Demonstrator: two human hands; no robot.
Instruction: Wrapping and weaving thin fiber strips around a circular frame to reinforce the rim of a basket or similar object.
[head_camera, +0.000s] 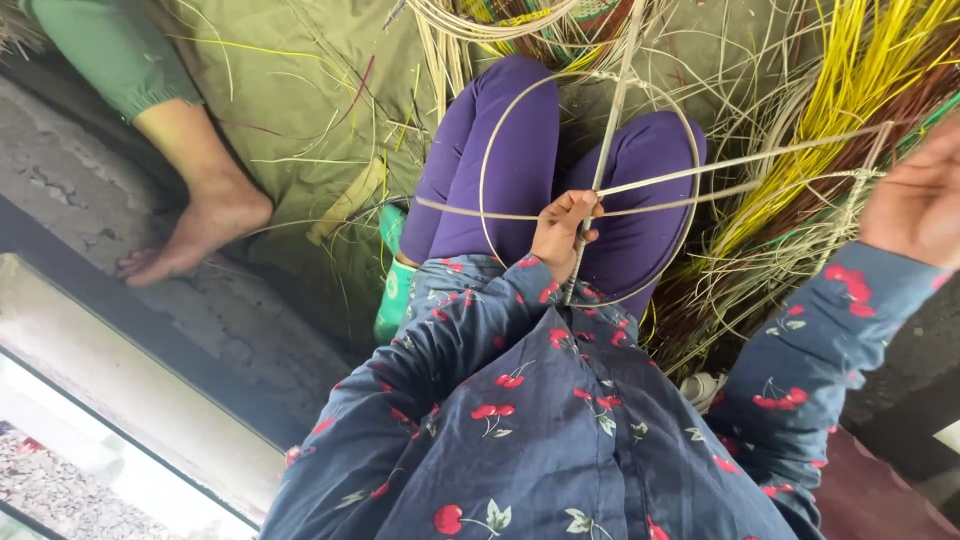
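Seemingly early on, the left hand (562, 232) gripped a bare cane hoop frame (590, 190) at its crossing, while the right hand (915, 205), fingers loosely spread, pulled a strand (740, 160) taut, weaving barely begun.

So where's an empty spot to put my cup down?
The grey concrete strip left of the olive mat, beside another person's bare foot, looks bare. Around the hoop frame in the left hand, and by the yellow reeds near the right hand, it's crowded.
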